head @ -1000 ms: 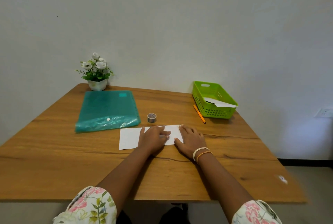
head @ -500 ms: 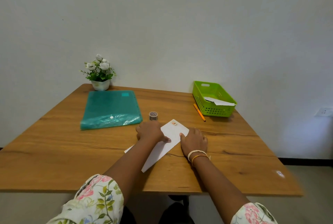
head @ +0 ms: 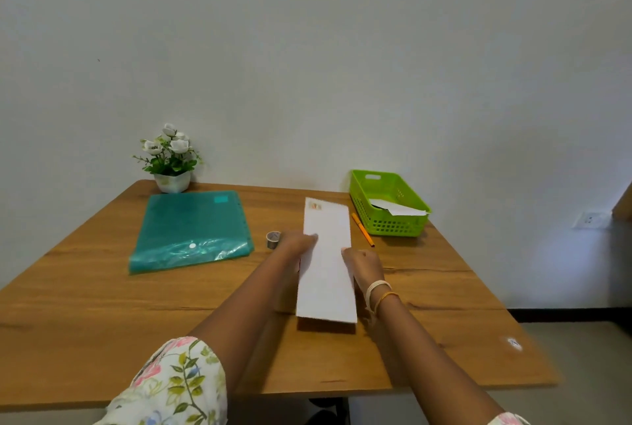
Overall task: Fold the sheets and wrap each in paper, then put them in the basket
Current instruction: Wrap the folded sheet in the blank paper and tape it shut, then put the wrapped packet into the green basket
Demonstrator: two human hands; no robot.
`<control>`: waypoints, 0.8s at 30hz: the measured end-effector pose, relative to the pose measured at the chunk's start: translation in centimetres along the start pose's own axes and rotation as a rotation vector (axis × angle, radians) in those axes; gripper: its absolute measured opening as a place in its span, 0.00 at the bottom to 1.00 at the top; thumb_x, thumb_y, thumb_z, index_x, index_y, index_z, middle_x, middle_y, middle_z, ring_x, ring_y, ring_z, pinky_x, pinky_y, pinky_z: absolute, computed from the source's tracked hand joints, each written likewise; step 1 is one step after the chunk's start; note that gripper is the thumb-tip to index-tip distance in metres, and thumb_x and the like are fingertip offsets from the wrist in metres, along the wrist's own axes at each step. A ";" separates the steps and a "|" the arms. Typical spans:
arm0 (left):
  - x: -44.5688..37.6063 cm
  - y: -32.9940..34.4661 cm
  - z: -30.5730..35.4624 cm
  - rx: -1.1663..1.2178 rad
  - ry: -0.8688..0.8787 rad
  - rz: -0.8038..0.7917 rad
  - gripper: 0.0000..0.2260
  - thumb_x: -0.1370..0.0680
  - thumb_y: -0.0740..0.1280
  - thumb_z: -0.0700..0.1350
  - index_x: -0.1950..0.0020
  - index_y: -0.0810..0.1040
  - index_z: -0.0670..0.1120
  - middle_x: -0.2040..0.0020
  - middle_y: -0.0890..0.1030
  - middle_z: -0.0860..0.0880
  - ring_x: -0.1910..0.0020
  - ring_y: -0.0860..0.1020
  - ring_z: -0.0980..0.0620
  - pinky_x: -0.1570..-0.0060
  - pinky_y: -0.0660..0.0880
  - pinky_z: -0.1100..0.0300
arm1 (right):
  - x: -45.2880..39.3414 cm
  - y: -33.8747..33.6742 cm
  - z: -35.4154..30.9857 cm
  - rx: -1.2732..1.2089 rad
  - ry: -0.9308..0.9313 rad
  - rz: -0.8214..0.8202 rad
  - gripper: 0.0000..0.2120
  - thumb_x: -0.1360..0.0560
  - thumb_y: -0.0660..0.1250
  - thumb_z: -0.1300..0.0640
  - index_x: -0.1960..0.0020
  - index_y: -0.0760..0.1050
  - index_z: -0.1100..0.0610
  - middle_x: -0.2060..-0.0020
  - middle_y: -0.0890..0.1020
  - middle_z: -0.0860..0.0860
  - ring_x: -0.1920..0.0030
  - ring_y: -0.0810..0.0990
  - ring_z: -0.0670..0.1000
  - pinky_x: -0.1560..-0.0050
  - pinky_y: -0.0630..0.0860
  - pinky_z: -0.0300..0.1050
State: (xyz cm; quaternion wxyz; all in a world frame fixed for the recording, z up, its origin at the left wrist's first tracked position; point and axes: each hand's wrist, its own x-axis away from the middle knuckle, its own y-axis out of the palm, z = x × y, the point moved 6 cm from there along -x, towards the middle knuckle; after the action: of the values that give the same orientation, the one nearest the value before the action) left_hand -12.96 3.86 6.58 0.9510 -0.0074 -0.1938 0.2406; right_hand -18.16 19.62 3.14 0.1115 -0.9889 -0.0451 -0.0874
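A long white folded paper with a small stamp-like mark at its far end is held lengthwise, pointing away from me, above the wooden table. My left hand grips its left edge and my right hand grips its right edge, near the middle. The green basket stands at the back right with a white wrapped paper lying in it.
A teal plastic folder lies at the back left, with a small tape roll beside it. An orange pen lies left of the basket. A potted white flower stands against the wall.
The paper lay flat crosswise under both hands, then was turned; now it points lengthwise away from me and is lifted between both hands.
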 end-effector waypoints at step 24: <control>-1.7 13.4 8.6 0.095 0.070 -0.369 0.09 0.21 0.66 0.35 0.41 0.72 0.37 0.55 0.82 0.42 0.77 0.80 0.57 0.76 0.76 0.66 | -9.5 -11.8 -10.0 -0.023 -0.047 0.303 0.16 0.31 0.69 0.64 0.46 0.76 0.69 0.49 0.81 0.61 0.46 0.80 0.65 0.45 0.79 0.59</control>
State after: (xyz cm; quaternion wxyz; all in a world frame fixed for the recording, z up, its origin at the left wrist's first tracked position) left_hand -23.64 14.20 12.50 0.9845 0.0648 -0.1471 0.0705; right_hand -30.37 28.14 13.55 0.1111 -0.9874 0.1028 -0.0470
